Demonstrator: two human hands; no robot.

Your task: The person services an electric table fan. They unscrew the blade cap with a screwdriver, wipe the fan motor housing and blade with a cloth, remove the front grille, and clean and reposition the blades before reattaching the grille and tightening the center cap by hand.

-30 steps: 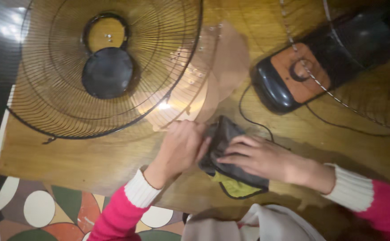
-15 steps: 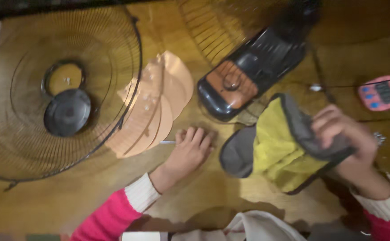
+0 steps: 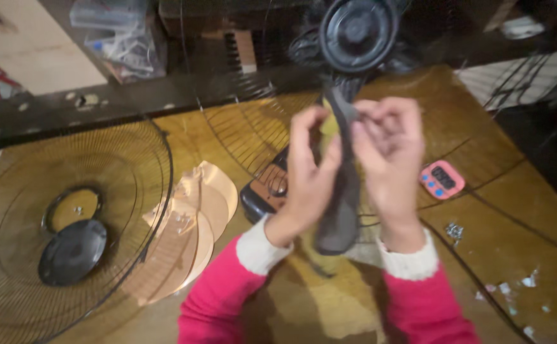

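Note:
Both my hands are raised above the wooden table [image 3: 520, 255] and grip a dark grey pouch with a yellow lining [image 3: 341, 204], which hangs down between them. My left hand [image 3: 309, 172] pinches its top edge from the left. My right hand [image 3: 390, 159] pinches the same edge from the right, fingers curled. The pouch is blurred, so I cannot tell if anything is inside. Behind my hands lies the fan's black and orange motor housing [image 3: 267, 191].
A round wire fan guard [image 3: 68, 229] with a black centre cap lies at the left, clear fan blades [image 3: 192, 223] beside it. A second guard [image 3: 253, 134] and a black round fan part [image 3: 358, 32] are at the back. A pink timer [image 3: 442, 179] and small screws [image 3: 454, 230] lie at the right.
Both hands have lifted the pouch off the table to chest height; half a second ago only the right hand held it. The view has tilted up toward the table's far side.

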